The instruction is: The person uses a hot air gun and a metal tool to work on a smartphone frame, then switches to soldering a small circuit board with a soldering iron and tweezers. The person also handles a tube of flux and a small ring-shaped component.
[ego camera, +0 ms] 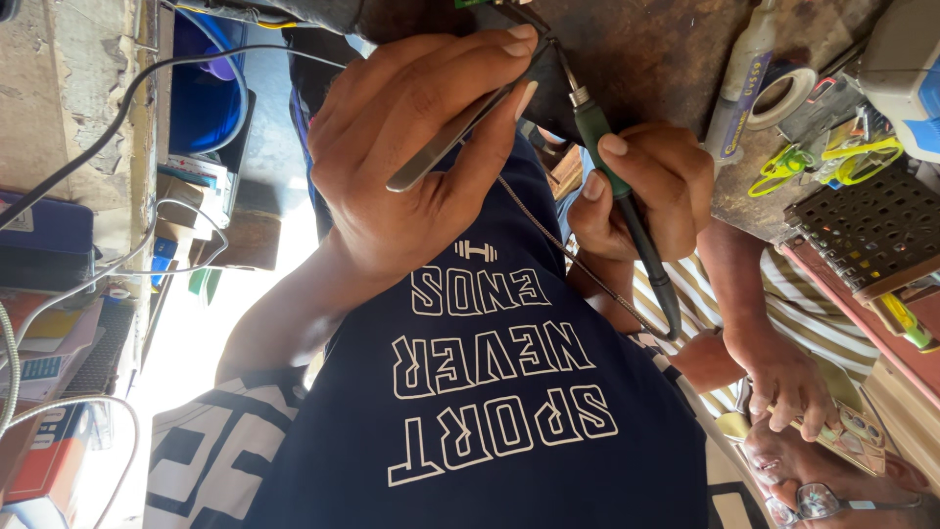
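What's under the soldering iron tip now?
Beneath the soldering iron, a small dark part on the worktop, beside the tweezers; the fingers of the left hand hide the contact.

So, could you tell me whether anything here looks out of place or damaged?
Nothing looks spilled or broken. One oddity: a thin cord trails from behind the left hand, which pinches tweezers, down across the shirt. It passes close under the iron that the right hand grips.
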